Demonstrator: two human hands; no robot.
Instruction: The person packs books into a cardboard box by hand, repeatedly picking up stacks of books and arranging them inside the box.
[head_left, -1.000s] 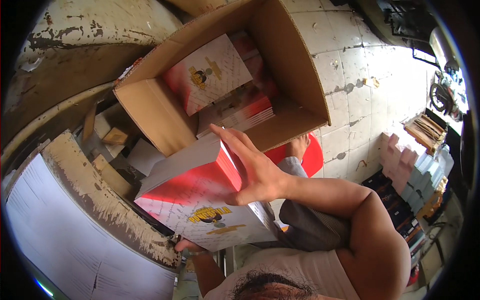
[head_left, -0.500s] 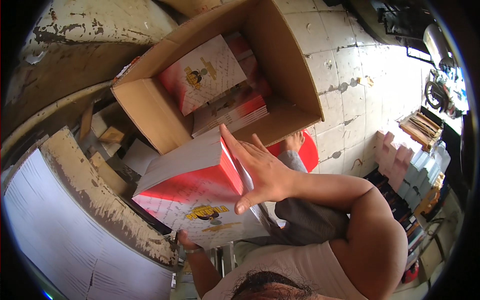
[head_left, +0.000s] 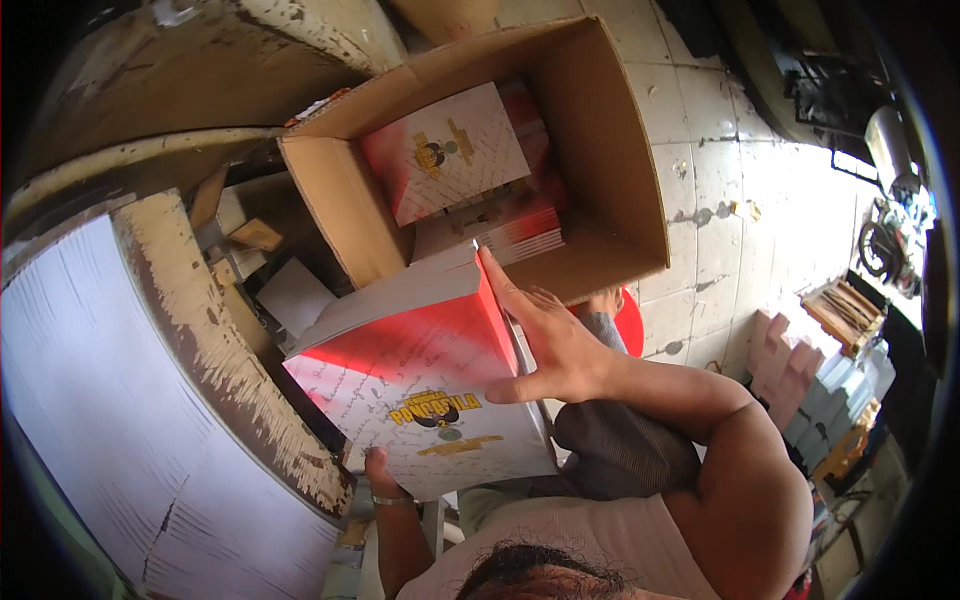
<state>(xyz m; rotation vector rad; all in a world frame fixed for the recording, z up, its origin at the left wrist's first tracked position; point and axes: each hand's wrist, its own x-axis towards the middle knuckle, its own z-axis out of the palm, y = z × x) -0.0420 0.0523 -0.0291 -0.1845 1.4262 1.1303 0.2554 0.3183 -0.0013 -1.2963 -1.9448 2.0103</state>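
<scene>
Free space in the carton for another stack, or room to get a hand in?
Bare floor shows in the cardboard box along its right wall, right of the books in the box. The left side is filled. Both hands are taken: right hand and left hand hold the stack of books.

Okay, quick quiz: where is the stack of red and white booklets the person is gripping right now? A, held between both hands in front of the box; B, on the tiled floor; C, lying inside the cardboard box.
A: the stack of booklets sits between the right hand and left hand, short of the cardboard box.
</scene>
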